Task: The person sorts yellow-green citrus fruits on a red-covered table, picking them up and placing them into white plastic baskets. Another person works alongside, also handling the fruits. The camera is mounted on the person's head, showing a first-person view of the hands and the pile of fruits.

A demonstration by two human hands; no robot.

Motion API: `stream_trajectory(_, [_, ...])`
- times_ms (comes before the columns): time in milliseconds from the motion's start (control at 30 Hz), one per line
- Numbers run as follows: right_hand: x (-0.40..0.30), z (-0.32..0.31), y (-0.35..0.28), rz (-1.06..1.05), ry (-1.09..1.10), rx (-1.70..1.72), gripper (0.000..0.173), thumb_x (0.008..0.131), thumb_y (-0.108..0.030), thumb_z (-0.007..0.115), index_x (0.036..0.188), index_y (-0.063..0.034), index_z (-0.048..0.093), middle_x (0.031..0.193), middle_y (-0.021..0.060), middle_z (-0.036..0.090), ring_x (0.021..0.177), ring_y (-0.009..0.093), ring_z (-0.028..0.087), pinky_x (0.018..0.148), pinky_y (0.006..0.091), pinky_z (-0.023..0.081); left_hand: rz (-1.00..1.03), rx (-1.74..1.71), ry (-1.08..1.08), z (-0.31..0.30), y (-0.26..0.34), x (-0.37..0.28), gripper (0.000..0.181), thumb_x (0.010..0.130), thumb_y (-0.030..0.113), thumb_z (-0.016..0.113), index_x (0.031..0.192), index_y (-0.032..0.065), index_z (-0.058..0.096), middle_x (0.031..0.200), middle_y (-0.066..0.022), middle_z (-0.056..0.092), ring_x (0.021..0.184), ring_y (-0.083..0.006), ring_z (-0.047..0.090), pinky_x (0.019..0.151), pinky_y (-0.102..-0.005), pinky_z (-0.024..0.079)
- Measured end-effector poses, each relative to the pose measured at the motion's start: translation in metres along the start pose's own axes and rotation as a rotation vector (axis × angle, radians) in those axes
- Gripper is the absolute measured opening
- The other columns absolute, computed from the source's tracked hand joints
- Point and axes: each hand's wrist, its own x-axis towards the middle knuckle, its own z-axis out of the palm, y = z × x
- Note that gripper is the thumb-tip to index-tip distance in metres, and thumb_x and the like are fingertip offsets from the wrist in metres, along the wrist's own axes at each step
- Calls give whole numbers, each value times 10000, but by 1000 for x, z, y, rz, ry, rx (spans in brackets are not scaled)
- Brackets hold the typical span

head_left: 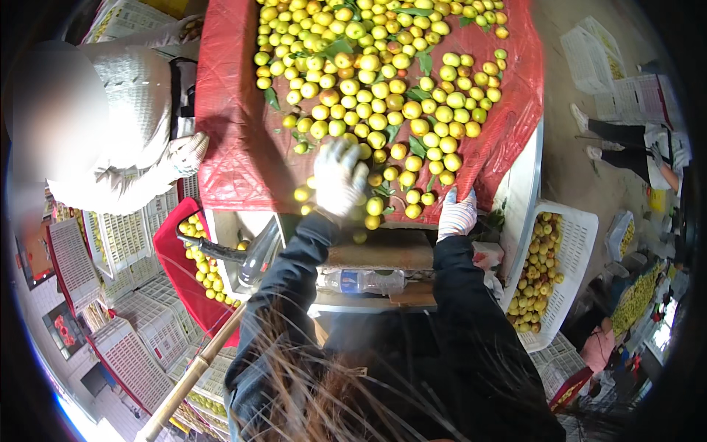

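Observation:
My left hand point(339, 179), in a pale glove and blurred, is palm down among small yellow-green fruits point(378, 121) that look like jujubes. Its fingers look spread; what lies under the palm is hidden. Green leaves point(417, 146) are mixed in with the fruits. They lie on a red quilted sheet point(232, 166) that covers the sorting table. With my right hand point(457, 214), in a striped glove, I grip the sheet's near right edge. Just below the near edge, a blurred fruit point(359, 237) is in the air above a brown board point(381, 251).
A white crate of fruits point(533, 276) stands at the right, a red-lined container of fruits point(207, 271) at the left. A bamboo pole point(193, 367) slants past my left arm. A plastic bottle point(364, 282) lies below the board. A co-worker's gloved hand point(188, 154) is at the sheet's left edge.

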Motion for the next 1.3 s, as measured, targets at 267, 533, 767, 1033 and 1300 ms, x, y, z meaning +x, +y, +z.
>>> stream_trajectory(267, [-2, -2, -4, -5, 24, 29, 423, 874, -288, 640, 1217, -42, 611, 1096, 207, 663, 961, 387, 647, 837, 455, 520, -458, 196, 181, 13, -141, 160, 729, 866, 536, 591, 1408, 68, 456, 1416, -264, 443, 1306, -469, 391, 1093, -516, 328])
stream_trajectory(533, [-3, -4, -7, 1, 23, 56, 424, 876, -277, 632, 1235, -53, 601, 1098, 207, 657, 972, 387, 642, 855, 460, 516, -201, 448, -41, 45, -30, 98, 679, 913, 564, 504, 1462, 176, 412, 1493, -277, 328, 1364, -459, 323, 1127, -546, 258])
stream_trajectory(767, [1, -11, -14, 48, -41, 40, 499, 876, -335, 646, 1262, -25, 584, 1164, 231, 647, 1030, 389, 633, 911, 441, 504, 244, 72, -337, 45, 44, 16, 622, 881, 454, 567, 1410, 139, 479, 1459, -178, 413, 1374, -431, 314, 1146, -590, 168])
stream_trajectory(1033, [4, -15, -11, 58, -14, 75, 439, 880, -288, 629, 1229, -25, 589, 1119, 237, 647, 998, 403, 629, 881, 442, 509, 479, -130, -118, 99, 154, 124, 397, 838, 268, 612, 1205, 117, 603, 1246, -132, 556, 1221, -336, 470, 1063, -478, 332])
stream_trajectory(1300, [2, -15, -12, 53, -71, 108, 457, 859, -259, 652, 1254, -41, 582, 1119, 212, 650, 1008, 391, 631, 887, 442, 509, 446, 258, -556, 112, 146, 105, 574, 925, 395, 507, 1469, 262, 381, 1554, -79, 318, 1442, -342, 254, 1150, -628, 111])
